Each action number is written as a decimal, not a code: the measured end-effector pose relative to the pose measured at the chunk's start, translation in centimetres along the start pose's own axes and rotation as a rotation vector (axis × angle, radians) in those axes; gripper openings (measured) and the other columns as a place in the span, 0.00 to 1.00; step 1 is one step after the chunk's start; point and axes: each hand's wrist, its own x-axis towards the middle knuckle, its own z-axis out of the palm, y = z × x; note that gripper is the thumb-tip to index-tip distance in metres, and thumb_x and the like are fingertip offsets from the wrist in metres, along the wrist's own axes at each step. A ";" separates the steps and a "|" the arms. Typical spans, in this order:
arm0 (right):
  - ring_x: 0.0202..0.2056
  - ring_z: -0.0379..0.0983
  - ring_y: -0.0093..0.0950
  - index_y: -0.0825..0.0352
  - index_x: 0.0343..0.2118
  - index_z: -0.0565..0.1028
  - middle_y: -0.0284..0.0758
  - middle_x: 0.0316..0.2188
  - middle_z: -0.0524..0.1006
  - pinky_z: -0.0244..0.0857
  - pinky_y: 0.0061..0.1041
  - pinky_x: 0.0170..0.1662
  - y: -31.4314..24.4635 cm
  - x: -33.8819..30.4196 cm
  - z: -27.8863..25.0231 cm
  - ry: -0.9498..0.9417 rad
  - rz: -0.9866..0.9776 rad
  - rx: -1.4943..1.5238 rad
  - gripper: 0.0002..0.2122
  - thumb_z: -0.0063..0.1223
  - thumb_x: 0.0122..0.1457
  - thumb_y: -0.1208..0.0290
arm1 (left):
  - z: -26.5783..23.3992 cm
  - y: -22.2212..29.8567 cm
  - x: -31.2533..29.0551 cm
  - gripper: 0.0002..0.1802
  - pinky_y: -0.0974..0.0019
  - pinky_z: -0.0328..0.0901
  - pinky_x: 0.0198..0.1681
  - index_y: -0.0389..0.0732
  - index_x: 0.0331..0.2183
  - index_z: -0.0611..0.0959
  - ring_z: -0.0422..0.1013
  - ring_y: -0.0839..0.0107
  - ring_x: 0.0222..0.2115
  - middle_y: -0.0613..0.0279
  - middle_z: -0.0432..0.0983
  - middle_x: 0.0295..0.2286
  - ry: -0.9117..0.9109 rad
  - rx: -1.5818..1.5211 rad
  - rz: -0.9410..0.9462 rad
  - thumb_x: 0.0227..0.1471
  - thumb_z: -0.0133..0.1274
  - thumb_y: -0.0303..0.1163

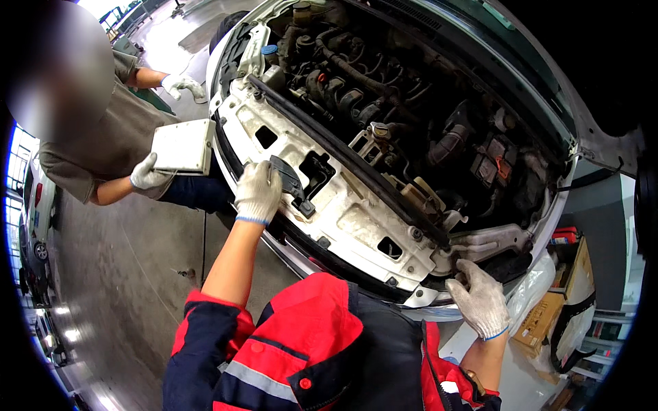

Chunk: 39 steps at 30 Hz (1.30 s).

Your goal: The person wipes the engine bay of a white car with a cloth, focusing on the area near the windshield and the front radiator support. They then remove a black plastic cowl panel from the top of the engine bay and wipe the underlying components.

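My left hand (259,193), in a white knit glove with a blue cuff edge, grips a dark grey plastic piece (288,179) at the front of the car's engine bay. The piece lies against the white front panel (349,212), beside a square cutout; part of it is hidden by my fingers. My right hand (478,300), gloved alike, is at the front corner on the right, next to the dark headlight area (504,264). Its fingers are bent and apart, and nothing shows between them.
A co-worker (103,130) in white gloves stands at the left, holding a flat white box-shaped part (182,146). The engine (363,89) lies exposed behind a black crossbar (343,161). At the right are a cardboard box (539,322) and clear plastic sheeting (533,291).
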 end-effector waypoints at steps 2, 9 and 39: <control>0.46 0.80 0.45 0.70 0.53 0.76 0.49 0.45 0.81 0.73 0.39 0.50 0.2 -0.6 0.1 0.031 0.009 0.023 0.25 0.62 0.57 0.58 | -3.5 0.2 -2.8 0.21 0.49 0.70 0.48 0.39 0.45 0.80 0.74 0.48 0.42 0.48 0.76 0.41 0.330 0.041 0.503 0.47 0.65 0.30; 0.48 0.79 0.45 0.69 0.55 0.75 0.50 0.48 0.80 0.73 0.38 0.52 1.7 -1.7 0.8 -0.006 0.028 -0.007 0.26 0.61 0.57 0.58 | -9.3 -8.6 -4.7 0.40 0.34 0.61 0.60 0.46 0.59 0.69 0.64 0.45 0.58 0.46 0.67 0.54 0.609 0.568 0.627 0.47 0.66 0.42; 0.48 0.74 0.25 0.69 0.58 0.70 0.38 0.49 0.77 0.68 0.28 0.56 3.9 0.9 10.0 0.143 -0.261 1.308 0.23 0.35 0.76 0.53 | -5.5 23.7 -15.5 0.18 0.70 0.64 0.26 0.35 0.33 0.82 0.70 0.76 0.24 0.63 0.78 0.27 -0.995 -1.175 -0.247 0.58 0.59 0.43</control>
